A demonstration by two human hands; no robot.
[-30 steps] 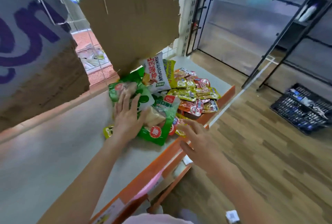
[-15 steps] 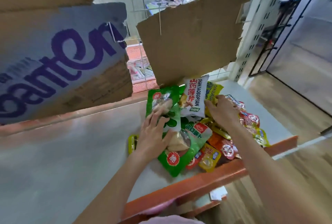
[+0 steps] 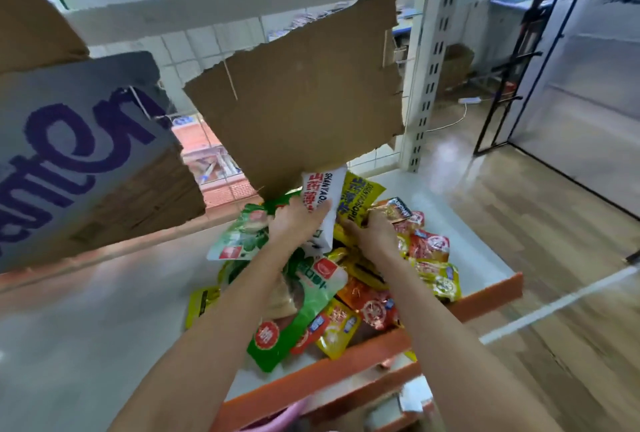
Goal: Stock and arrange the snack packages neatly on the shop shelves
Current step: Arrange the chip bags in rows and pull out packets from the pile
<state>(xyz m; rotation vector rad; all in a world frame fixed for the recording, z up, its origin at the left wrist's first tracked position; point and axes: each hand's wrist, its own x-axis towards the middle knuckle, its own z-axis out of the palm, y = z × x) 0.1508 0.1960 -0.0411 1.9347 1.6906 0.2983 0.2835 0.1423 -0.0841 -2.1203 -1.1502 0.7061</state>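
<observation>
A heap of snack packages lies at the right end of a white shelf (image 3: 86, 320) with an orange front edge. My left hand (image 3: 294, 220) grips a white package with red lettering (image 3: 325, 196), which stands upright against the back. My right hand (image 3: 374, 234) is closed on a small dark packet (image 3: 398, 211), right in front of a yellow package (image 3: 360, 197). Green packages (image 3: 242, 241) lie left of and under my left forearm. Small red and yellow sachets (image 3: 433, 258) spread to the right and front.
A torn cardboard sheet (image 3: 304, 92) hangs on the wire back panel above the heap. A cardboard box with purple lettering (image 3: 76, 154) sits on the left. A slotted white upright (image 3: 429, 85) stands at the shelf's right end. Wooden floor and a black rack (image 3: 519, 50) lie to the right.
My left hand moved from the green package up to the white package and took hold of it. My right hand shifted to the small dark packet by the yellow package. The view tilted upward.
</observation>
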